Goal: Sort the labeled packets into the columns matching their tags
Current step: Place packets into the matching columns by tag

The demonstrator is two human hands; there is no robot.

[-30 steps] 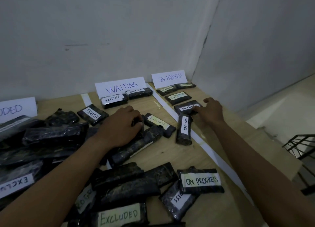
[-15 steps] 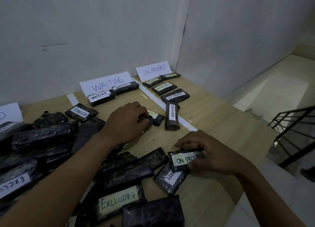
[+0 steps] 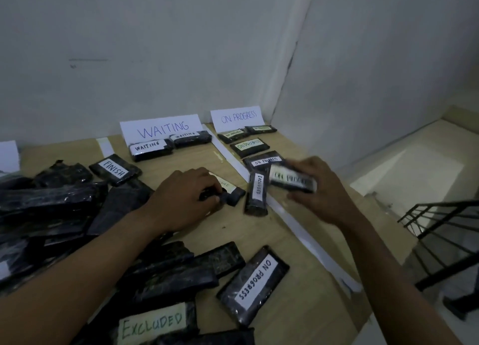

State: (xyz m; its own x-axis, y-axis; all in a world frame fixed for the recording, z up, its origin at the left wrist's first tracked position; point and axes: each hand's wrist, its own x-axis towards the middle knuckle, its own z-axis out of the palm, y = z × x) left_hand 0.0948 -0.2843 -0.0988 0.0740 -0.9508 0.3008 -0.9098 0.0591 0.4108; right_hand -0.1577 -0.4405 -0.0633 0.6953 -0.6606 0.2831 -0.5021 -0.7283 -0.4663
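My right hand [image 3: 317, 191] grips a black packet tagged ON PROGRESS [image 3: 291, 181], held just above the table near the ON PROGRESS column, where several packets [image 3: 249, 147] lie below the ON PROGRESS sign [image 3: 237, 117]. My left hand [image 3: 185, 202] rests on the table with its fingers curled round the end of a packet with a pale tag [image 3: 229, 189]. An EXCLUDED packet [image 3: 256, 194] lies between my hands across the white divider strip [image 3: 290, 220]. Two WAITING packets [image 3: 150, 148] sit under the WAITING sign [image 3: 162, 129].
A heap of unsorted black packets [image 3: 51, 209] fills the left. Near me lie an ON PROGRESS packet [image 3: 255, 282] and an EXCLUDED packet [image 3: 153, 324]. A FINISH packet [image 3: 115, 168] lies apart. The table's right edge drops to a floor and black stair railing [image 3: 440, 230].
My right hand picked up the ON PROGRESS packet from the near pile and carried it forward to the ON PROGRESS column. My left hand stayed on the packet with the pale tag.
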